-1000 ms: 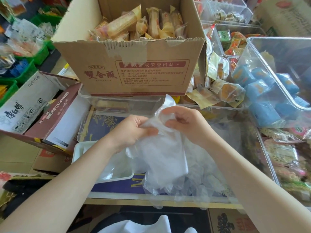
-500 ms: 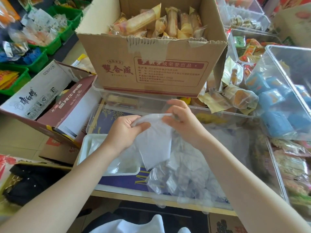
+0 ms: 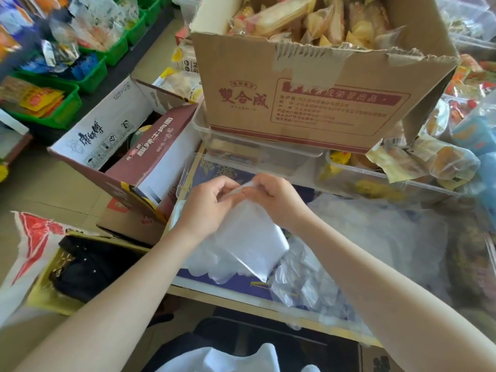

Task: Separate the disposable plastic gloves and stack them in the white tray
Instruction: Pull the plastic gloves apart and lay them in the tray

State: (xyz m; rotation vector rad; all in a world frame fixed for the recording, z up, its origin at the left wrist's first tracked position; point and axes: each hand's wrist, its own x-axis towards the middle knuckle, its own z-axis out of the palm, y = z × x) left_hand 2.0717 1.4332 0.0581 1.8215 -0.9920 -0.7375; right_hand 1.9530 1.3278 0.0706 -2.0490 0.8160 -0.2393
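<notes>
A clear plastic glove (image 3: 248, 242) hangs from both hands, which meet at its top edge. My left hand (image 3: 208, 205) pinches that edge from the left and my right hand (image 3: 273, 198) pinches it from the right. The glove hangs over the white tray (image 3: 175, 210), of which only a strip of the left rim shows; my left forearm and the glove hide the rest. More flat gloves (image 3: 209, 264) lie under the hanging one. A crumpled heap of clear gloves (image 3: 316, 285) sits to the right under my right forearm.
A large cardboard box (image 3: 308, 98) of wrapped snacks stands just behind the hands on clear bins (image 3: 257, 154). An open carton (image 3: 134, 154) lies to the left. Wrapped snacks (image 3: 429, 162) fill bins at the right. The table's front edge (image 3: 241, 299) runs below the gloves.
The view has swung right and closer. Both hands have come together and moved left over the tray, and the glove now hangs flatter from its pinched top edge.
</notes>
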